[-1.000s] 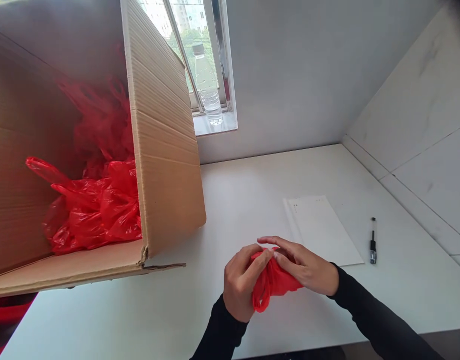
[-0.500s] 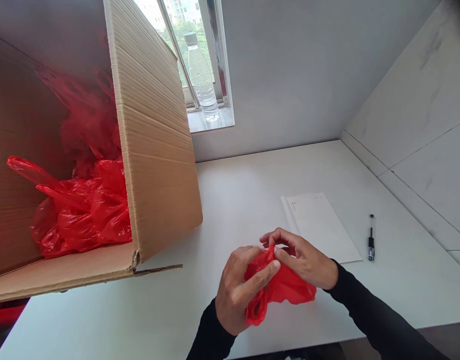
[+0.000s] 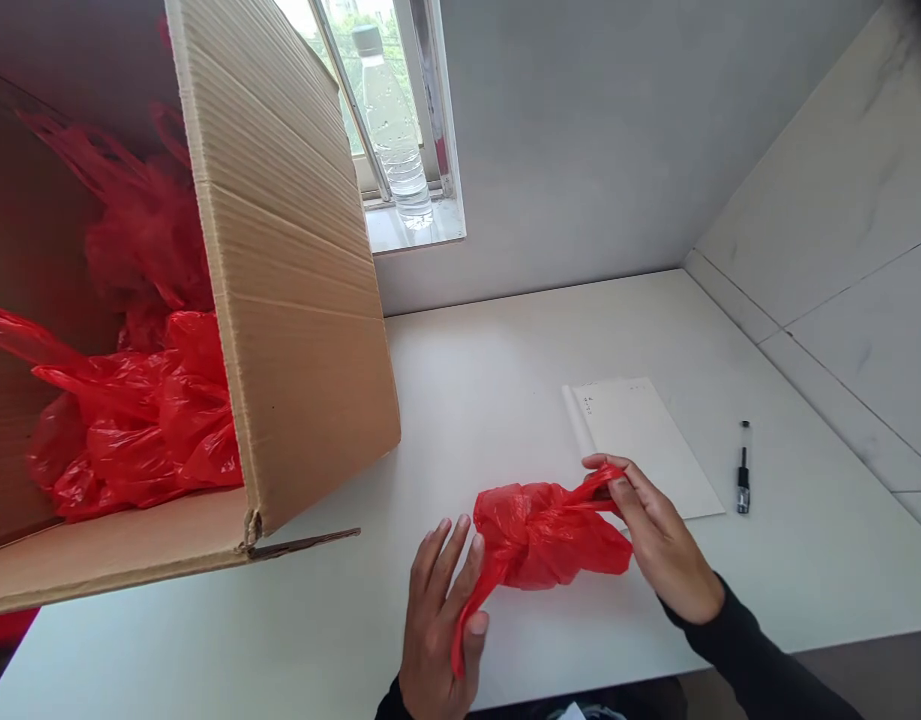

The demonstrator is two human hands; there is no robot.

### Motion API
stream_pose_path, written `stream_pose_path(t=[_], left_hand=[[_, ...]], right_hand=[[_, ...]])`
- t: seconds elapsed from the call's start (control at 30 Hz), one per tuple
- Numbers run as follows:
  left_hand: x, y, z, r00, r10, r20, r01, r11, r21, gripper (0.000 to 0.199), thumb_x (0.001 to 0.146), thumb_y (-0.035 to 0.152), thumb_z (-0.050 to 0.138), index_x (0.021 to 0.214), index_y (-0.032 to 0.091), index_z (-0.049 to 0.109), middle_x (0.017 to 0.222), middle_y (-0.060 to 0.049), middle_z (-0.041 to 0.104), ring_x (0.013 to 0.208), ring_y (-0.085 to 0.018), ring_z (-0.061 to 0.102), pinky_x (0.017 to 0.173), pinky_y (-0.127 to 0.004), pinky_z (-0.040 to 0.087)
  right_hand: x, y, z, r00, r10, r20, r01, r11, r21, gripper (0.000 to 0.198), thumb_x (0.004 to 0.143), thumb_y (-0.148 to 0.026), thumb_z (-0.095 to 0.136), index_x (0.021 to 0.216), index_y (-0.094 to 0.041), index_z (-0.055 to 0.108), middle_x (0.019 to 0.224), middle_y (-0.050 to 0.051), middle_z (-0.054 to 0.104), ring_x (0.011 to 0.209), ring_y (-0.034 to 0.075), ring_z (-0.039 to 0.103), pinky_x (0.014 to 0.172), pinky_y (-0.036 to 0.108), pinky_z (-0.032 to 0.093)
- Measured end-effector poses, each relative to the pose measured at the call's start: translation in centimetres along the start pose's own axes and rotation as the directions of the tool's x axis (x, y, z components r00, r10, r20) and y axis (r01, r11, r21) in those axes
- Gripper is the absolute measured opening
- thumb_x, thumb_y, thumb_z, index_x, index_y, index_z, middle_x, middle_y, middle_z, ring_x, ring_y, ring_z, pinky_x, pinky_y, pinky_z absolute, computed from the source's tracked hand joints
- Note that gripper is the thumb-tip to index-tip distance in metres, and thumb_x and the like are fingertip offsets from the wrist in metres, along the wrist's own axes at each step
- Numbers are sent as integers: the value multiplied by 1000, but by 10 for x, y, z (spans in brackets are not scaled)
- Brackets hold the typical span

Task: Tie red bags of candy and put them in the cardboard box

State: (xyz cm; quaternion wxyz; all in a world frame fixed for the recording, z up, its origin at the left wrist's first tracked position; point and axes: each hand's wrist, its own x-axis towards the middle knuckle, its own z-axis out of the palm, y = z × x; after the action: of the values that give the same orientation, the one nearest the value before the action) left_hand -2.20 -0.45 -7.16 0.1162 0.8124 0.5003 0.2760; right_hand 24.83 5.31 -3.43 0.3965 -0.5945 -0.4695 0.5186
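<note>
A crumpled red plastic bag [image 3: 557, 545] is stretched sideways just over the white table, in front of me. My right hand [image 3: 659, 530] pinches one twisted end of it between thumb and fingers. At the other end, a thin red strip runs down between the thumb and fingers of my left hand [image 3: 441, 620]. That hand is open, its fingers extended and slightly apart, with the strip lying against it. The inside of the bag cannot be seen.
A large cardboard box [image 3: 302, 300] lies open at left, holding a heap of red plastic bags [image 3: 145, 420]. A white notebook [image 3: 651, 450] and a pen [image 3: 743, 480] lie on the table [image 3: 467, 390] at right. A water bottle [image 3: 395, 140] stands on the windowsill.
My hands have moved apart, drawing the bunched bag out sideways. The left hand has moved left and its fingers have opened. The view has shifted slightly right.
</note>
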Motion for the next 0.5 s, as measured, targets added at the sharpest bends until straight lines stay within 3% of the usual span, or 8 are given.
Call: stream_pose_path(t=[0.1, 0.2, 0.27, 0.33, 0.5], left_hand=[[15, 13, 15, 997, 72, -5, -72, 997, 14, 56, 104, 37, 31, 155, 15, 28, 160, -14, 31, 149, -37, 23, 118, -58, 27], [22, 16, 40, 994, 53, 95, -63, 992, 108, 54, 103, 27, 34, 156, 18, 26, 163, -10, 28, 151, -31, 21, 121, -53, 25], [21, 15, 56, 988, -10, 154, -16, 985, 171, 56, 102, 23, 36, 157, 18, 23, 164, -8, 26, 152, -28, 19, 122, -50, 25], [18, 15, 64, 983, -45, 179, 7, 978, 209, 59, 101, 22, 38, 157, 18, 21, 164, -6, 25, 152, -26, 18, 122, -48, 23], [17, 18, 60, 982, -44, 183, -9, 960, 281, 63, 98, 19, 43, 157, 18, 22, 164, -3, 26, 152, -23, 18, 124, -45, 19]], right_hand=[[-26, 5, 31, 971, -237, 13, 233, 944, -235, 36, 105, -39, 32, 136, -34, 50, 139, 2, 57, 131, 22, 51, 109, 39, 44], [-38, 34, 53, 865, -469, 178, 484, 688, -542, 49, 104, -28, 35, 152, -30, 33, 159, 1, 36, 147, 24, 30, 121, 46, 28], [-37, 59, 59, 823, -514, 242, 520, 511, -685, 55, 102, -23, 38, 156, -23, 25, 161, 5, 32, 149, 26, 25, 122, 50, 24], [-33, 78, 60, 803, -539, 256, 510, 397, -764, 58, 100, -20, 40, 156, -19, 25, 161, 7, 32, 149, 28, 26, 121, 53, 23], [-25, 96, 53, 765, -579, 280, 521, 302, -799, 59, 98, -18, 41, 155, -15, 27, 159, 9, 36, 147, 29, 30, 120, 51, 25]])
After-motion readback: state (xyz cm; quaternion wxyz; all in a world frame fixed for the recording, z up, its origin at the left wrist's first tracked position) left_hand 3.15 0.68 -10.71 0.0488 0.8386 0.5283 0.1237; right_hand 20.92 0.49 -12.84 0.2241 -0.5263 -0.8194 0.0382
